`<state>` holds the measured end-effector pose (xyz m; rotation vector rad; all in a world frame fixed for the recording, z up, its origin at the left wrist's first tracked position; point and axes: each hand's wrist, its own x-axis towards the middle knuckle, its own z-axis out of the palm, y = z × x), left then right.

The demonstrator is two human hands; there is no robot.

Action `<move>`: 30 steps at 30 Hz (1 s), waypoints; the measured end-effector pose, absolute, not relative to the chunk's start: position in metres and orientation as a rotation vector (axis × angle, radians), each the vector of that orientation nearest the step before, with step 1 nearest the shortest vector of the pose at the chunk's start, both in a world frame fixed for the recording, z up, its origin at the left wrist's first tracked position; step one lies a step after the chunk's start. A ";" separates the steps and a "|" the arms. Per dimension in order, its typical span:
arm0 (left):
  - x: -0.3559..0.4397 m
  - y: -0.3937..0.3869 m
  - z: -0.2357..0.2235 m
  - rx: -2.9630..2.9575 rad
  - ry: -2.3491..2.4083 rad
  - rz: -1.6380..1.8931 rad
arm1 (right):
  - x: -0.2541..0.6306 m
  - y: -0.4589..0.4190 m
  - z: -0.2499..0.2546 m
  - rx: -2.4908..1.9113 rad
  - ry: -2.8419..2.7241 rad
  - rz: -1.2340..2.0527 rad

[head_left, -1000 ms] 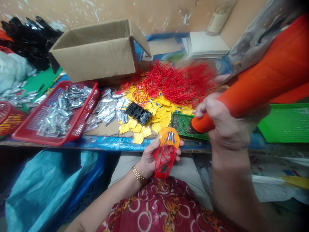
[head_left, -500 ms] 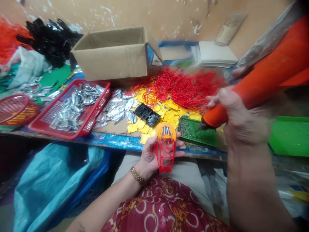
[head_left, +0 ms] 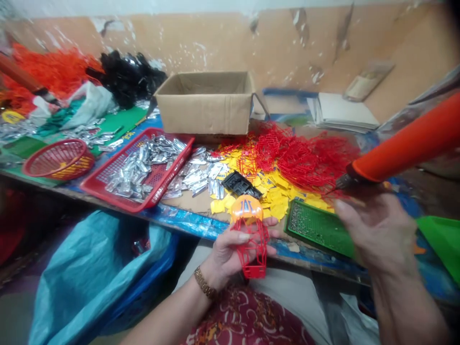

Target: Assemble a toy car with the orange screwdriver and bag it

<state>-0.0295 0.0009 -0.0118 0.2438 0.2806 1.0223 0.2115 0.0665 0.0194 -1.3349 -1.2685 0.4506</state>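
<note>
My left hand (head_left: 230, 247) grips a red plastic lattice frame (head_left: 253, 249), its fingers spread behind the frame and its thumb over the side. An orange-yellow rounded plastic cap (head_left: 247, 209) with blue markings sits at the frame's far end. My right hand (head_left: 383, 230) is just below a large orange power screwdriver (head_left: 406, 139), thumb apart and not wrapped round it; its other fingers are blurred. The screwdriver tilts with its tip toward the red frames. A green tray (head_left: 318, 225) with small metal screws lies between my hands. Beyond my left hand is a black plastic part (head_left: 242, 185).
Red lattice frames (head_left: 305, 153) are heaped over yellow pieces (head_left: 282, 189). A red basket (head_left: 134, 203) holds silvery pieces, with more beside it. Behind stands an open cardboard box (head_left: 204, 112). A blue sack (head_left: 82, 273) hangs below the table edge; a round red basket (head_left: 59, 163) stands left.
My right hand has come off the orange screwdriver and dropped below it. The view has swung, showing more of the left side. My left hand still holds the red frame and cap.
</note>
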 end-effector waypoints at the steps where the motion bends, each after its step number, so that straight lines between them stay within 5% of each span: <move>1: -0.035 0.002 -0.011 0.233 0.285 1.056 | 0.211 0.062 0.012 -1.357 -1.228 0.480; 18: -0.104 0.015 -0.002 0.132 0.564 1.429 | 0.118 0.106 0.022 -1.118 -1.877 0.484; 24: -0.142 0.016 0.002 0.148 0.668 1.616 | 0.080 0.091 0.020 -0.927 -2.218 0.730; 30: -0.138 0.013 -0.004 0.134 0.657 1.550 | 0.059 0.074 -0.007 -1.212 -2.600 0.356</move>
